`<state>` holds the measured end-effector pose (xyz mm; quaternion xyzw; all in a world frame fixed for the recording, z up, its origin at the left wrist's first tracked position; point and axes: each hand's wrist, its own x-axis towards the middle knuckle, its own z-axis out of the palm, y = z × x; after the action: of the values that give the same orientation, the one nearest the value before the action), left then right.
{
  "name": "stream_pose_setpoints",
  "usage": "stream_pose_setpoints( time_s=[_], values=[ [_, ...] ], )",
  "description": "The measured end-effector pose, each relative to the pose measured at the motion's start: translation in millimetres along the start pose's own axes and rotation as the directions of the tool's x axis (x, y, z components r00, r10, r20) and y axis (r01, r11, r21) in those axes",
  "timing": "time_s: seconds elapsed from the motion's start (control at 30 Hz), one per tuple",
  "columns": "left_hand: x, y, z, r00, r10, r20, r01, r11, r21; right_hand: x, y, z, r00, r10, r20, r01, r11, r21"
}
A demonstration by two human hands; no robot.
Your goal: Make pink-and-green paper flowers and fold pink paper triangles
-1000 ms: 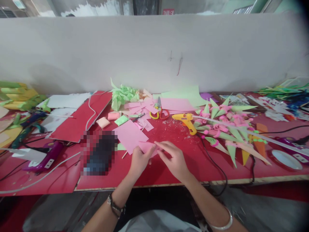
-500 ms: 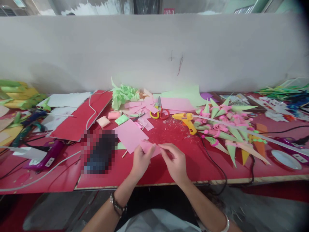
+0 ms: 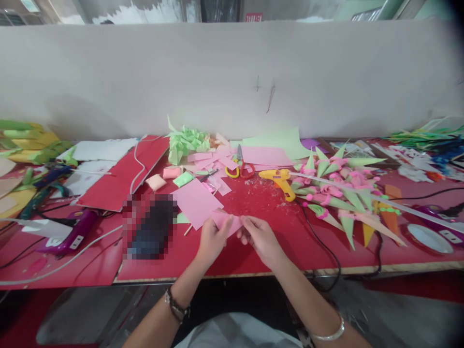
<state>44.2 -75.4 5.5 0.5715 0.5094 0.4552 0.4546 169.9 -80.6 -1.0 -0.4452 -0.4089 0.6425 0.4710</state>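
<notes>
Between my two hands is a small piece of pink paper (image 3: 232, 225), held up over the near part of the red table. My left hand (image 3: 213, 238) pinches its left side, thumb on top. At its right edge, the thumb and fingertips of my right hand (image 3: 259, 238) are closed on the same piece. Just beyond my left hand lies a larger pink sheet (image 3: 194, 200), with a thin stick (image 3: 187, 230) poking out beneath it. Scissors (image 3: 239, 166) with yellow and red handles rest farther back, near a yellow glue gun (image 3: 279, 181).
Pink and green paper cones (image 3: 337, 186) are heaped at the right, beside a white dish (image 3: 429, 239). Crumpled green paper (image 3: 186, 142) sits at the back. A purple power strip (image 3: 74, 232) and cables lie left. A pale partition (image 3: 217, 77) stands behind the red table (image 3: 250, 261).
My right hand has shifted its hold along the right edge of the small pink paper, its fingers curling more underneath. My left hand stays nearly in place.
</notes>
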Motion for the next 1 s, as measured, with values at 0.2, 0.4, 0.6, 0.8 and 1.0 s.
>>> stream_pose_setpoints(
  time_s=[0.2,0.4,0.6,0.8,1.0],
  values=[
    [-0.6,-10.8,-4.5,0.981,-0.068,0.179,0.062,0.997,0.038,1.2,-7.7,-7.2,0.986,-0.161,0.042,0.165,0.979,-0.117],
    [-0.7,-11.6,-14.1,0.986,-0.123,0.109,0.099,0.973,0.207,3.3,-14.1,-18.3,0.98,-0.121,0.155,0.169,0.924,-0.344],
    [-2.7,-2.7,-15.9,0.949,-0.068,0.309,-0.05,0.932,0.358,7.0,-30.7,-20.2,0.94,-0.197,0.278,0.325,0.761,-0.561],
    [-5.0,-4.0,-12.6,0.945,-0.079,0.318,0.011,0.978,0.209,9.3,-34.3,-15.8,0.928,-0.193,0.318,0.346,0.76,-0.549],
    [-5.7,-7.7,-16.1,0.98,-0.048,0.195,0.035,0.997,0.066,5.6,-30.5,-16.1,0.933,-0.243,0.266,0.349,0.795,-0.497]
  ],
)
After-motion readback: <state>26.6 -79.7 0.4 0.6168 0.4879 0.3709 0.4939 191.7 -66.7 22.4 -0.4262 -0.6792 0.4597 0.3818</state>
